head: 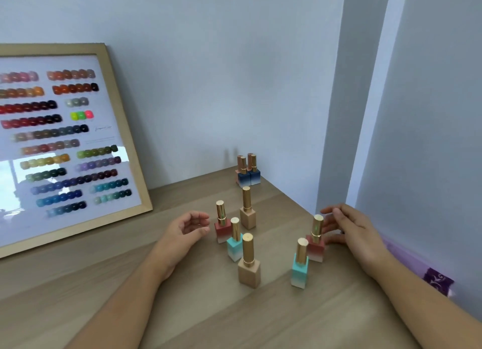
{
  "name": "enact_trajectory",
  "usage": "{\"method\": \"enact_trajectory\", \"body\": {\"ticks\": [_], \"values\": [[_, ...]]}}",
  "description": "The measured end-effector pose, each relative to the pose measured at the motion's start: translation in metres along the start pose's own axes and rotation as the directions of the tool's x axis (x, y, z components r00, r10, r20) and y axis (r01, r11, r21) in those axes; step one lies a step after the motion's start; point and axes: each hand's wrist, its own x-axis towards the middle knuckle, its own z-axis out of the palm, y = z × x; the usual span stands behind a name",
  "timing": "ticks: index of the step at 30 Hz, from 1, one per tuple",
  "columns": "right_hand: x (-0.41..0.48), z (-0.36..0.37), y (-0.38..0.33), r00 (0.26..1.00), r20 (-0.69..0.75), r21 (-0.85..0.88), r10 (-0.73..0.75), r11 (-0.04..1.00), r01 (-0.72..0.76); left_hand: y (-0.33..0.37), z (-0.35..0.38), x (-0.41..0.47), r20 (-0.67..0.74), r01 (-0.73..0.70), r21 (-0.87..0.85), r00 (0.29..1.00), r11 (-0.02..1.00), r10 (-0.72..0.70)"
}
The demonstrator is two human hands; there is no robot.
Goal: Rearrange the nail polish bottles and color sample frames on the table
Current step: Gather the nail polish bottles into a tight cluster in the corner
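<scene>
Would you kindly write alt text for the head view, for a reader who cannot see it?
A person's left hand and right hand flank six gold-capped nail polish bottles on a wooden table, the right hand open beside a red bottle. Four more bottles stand in the far corner; a framed color sample chart leans against the wall at left.

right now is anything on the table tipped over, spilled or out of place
Nothing stands out. The front nail polish bottles and the back cluster all stand upright with caps on, and no spill shows. The sample frame leans against the wall.
</scene>
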Motion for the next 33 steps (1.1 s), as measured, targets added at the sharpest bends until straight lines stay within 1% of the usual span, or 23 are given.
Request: {"method": "enact_trajectory", "body": {"ticks": [3,4,5,7,8,10,13,16,18,21,23,25,27,33], "values": [[-0.024,-0.009,-0.001,0.996,0.084,-0.024,0.004,1.000,-0.002,0.005,0.005,-0.008,0.044,-0.015,0.101,0.999,0.995,0.011],[-0.031,-0.010,-0.001,0.992,0.127,-0.072,0.003,0.997,0.007,0.007,0.008,-0.009,0.060,-0.013,0.134,0.998,0.991,0.005],[-0.037,-0.011,-0.002,0.985,0.175,-0.159,-0.004,0.987,0.033,0.008,0.011,-0.010,0.069,-0.010,0.158,0.998,0.987,-0.001],[-0.046,-0.008,-0.004,0.964,0.266,-0.364,-0.015,0.924,0.114,0.008,0.015,-0.009,0.057,-0.010,0.206,0.998,0.978,-0.002],[-0.049,-0.006,-0.005,0.958,0.285,-0.435,-0.021,0.888,0.149,0.008,0.017,-0.009,0.039,-0.014,0.233,0.999,0.972,0.005],[-0.049,0.000,-0.008,0.965,0.260,-0.501,-0.037,0.849,0.167,0.008,0.020,-0.008,0.006,-0.034,0.273,0.999,0.961,0.034],[-0.044,0.002,-0.010,0.978,0.200,-0.506,-0.052,0.850,0.149,0.010,0.026,-0.005,-0.022,-0.036,0.310,0.999,0.950,0.045],[-0.036,0.011,-0.008,0.981,0.185,-0.511,-0.054,0.847,0.142,0.006,0.026,0.000,-0.041,-0.033,0.343,0.998,0.939,0.050],[-0.028,0.019,-0.007,0.983,0.173,-0.506,-0.056,0.851,0.138,0.004,0.025,0.005,-0.080,-0.022,0.367,0.995,0.930,0.055],[-0.005,0.034,-0.003,0.989,0.119,-0.497,-0.084,0.857,0.133,0.002,0.025,0.016,-0.139,-0.018,0.362,0.988,0.932,0.073],[0.014,0.046,0.001,0.993,0.082,-0.491,-0.081,0.864,0.111,0.002,0.027,0.026,-0.148,-0.020,0.368,0.986,0.930,0.080],[0.035,0.059,0.006,0.995,0.063,-0.520,-0.079,0.849,0.100,0.002,0.030,0.039,-0.144,-0.017,0.374,0.987,0.927,0.076],[0.056,0.070,0.012,0.994,0.054,-0.534,-0.091,0.839,0.105,0.003,0.036,0.051,-0.143,-0.012,0.390,0.987,0.921,0.073],[0.118,0.092,0.025,0.990,0.097,-0.541,-0.107,0.829,0.143,0.003,0.060,0.095,-0.153,-0.012,0.368,0.986,0.930,0.073]]}}
